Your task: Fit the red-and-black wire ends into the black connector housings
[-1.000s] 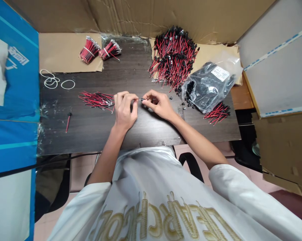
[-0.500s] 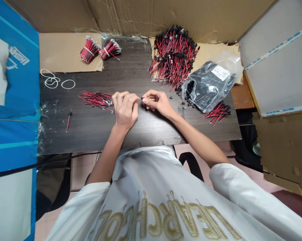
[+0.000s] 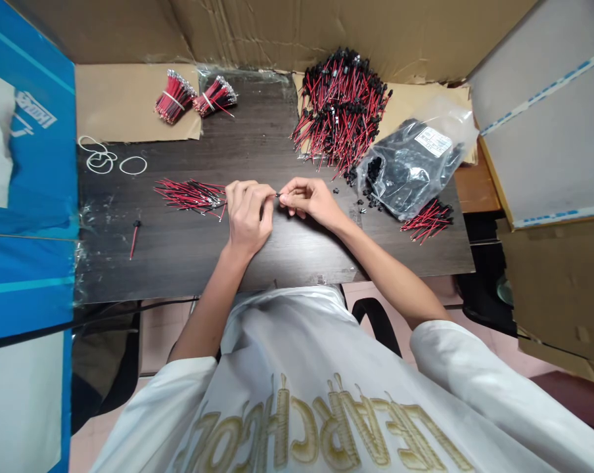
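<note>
My left hand (image 3: 246, 213) and my right hand (image 3: 311, 199) meet over the middle of the dark wooden table (image 3: 188, 253). Both are closed in a pinch. Between their fingertips sits a small black connector (image 3: 278, 194); my right hand pinches it. My left hand pinches a thin wire, mostly hidden by its fingers, whose red end pokes out to the left. Just left of my left hand lies a loose bunch of red and black wires (image 3: 188, 194).
A big heap of wired connectors (image 3: 341, 108) lies at the back, beside a plastic bag of black parts (image 3: 410, 167). Two banded wire bundles (image 3: 191, 97), white rubber bands (image 3: 110, 161), one stray wire (image 3: 134, 238) and a small wire pile (image 3: 428, 222) lie around. Cardboard walls enclose the table.
My hands have drawn slightly closer together around the connector; the rest has not moved.
</note>
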Demonstrator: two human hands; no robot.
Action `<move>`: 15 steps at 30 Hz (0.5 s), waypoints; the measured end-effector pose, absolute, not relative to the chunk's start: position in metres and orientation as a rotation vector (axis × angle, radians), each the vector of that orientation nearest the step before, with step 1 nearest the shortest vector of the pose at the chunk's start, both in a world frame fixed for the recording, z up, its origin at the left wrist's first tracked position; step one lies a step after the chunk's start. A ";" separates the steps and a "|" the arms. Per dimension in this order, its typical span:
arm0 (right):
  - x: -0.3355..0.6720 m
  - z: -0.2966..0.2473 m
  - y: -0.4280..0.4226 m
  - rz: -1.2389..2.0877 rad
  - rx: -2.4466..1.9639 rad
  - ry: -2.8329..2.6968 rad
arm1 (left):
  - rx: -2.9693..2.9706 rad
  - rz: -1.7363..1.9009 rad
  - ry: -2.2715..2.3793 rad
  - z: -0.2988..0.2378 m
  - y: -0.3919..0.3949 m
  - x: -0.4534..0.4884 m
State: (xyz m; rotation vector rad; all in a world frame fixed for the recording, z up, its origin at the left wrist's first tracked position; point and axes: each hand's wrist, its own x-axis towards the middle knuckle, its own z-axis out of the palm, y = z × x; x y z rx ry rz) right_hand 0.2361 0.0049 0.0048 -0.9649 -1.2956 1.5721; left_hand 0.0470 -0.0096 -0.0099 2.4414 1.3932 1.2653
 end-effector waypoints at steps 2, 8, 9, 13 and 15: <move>0.236 0.005 0.004 1.570 -0.972 -1.291 | 2.453 1.241 1.378 -0.009 -0.010 0.047; 0.236 0.005 0.005 1.564 -0.962 -1.272 | 2.443 1.335 1.348 -0.006 -0.010 0.048; 0.236 0.005 0.006 1.566 -0.963 -1.274 | 2.441 1.347 1.336 -0.006 -0.010 0.048; 0.236 0.004 0.006 1.567 -0.975 -1.289 | 2.458 1.325 1.345 -0.007 -0.010 0.048; 0.235 0.002 0.006 1.564 -0.977 -1.292 | 2.475 1.361 1.331 -0.009 -0.010 0.049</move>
